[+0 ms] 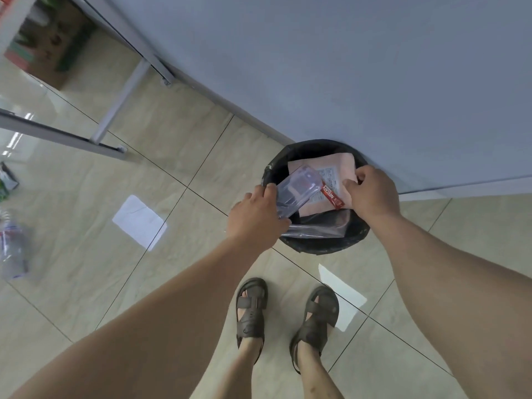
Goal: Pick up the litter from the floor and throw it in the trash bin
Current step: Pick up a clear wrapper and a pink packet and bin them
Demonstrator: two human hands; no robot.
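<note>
glossy beige stone floor tiles [86, 283] with thin dark joints fill the lower frame, catching pale window reflections; a plain grey-blue wall [345, 67] spans the upper right, a grey metal table frame [121, 96] stands upper left

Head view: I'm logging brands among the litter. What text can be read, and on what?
"NESCAFE": white letters on the red sachet over the trash bin.
Printed label on the pink packet: too small to read.
Bottle label on the floor: blurred.
</note>
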